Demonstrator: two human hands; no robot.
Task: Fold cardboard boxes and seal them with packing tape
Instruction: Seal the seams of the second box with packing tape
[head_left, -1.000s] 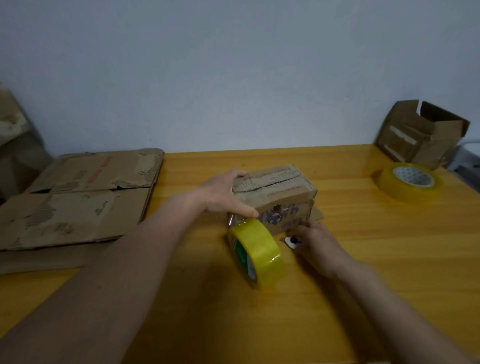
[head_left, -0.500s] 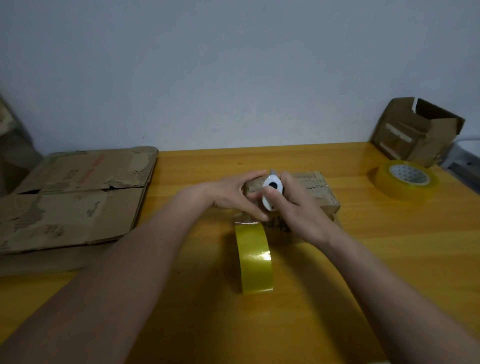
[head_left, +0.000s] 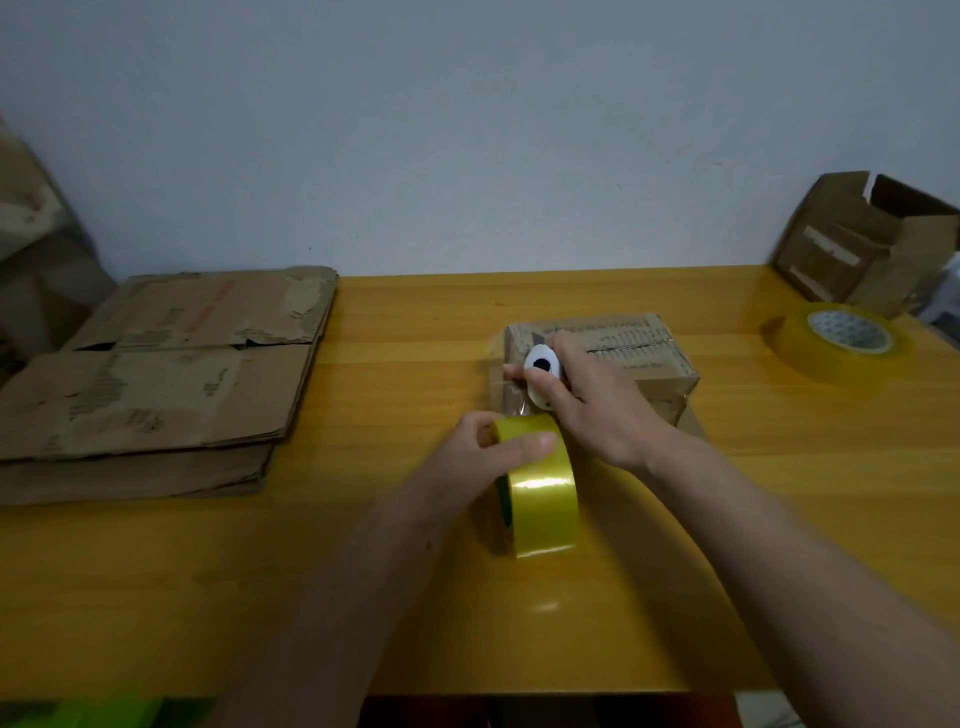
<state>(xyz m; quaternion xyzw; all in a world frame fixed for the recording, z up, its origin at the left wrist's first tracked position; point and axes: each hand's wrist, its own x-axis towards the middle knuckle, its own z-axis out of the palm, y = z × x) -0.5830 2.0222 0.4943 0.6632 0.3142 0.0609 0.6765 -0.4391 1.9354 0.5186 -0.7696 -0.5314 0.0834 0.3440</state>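
L grip (head_left: 483, 457) on tape roll (head_left: 540, 493), yellow table (head_left: 415, 364), white wall (head_left: 467, 130)

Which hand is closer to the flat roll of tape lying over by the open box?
Right. The right hand, gripping a white cutter at the small box, sits nearer that flat roll; the left hand holds the upright roll, farther away.
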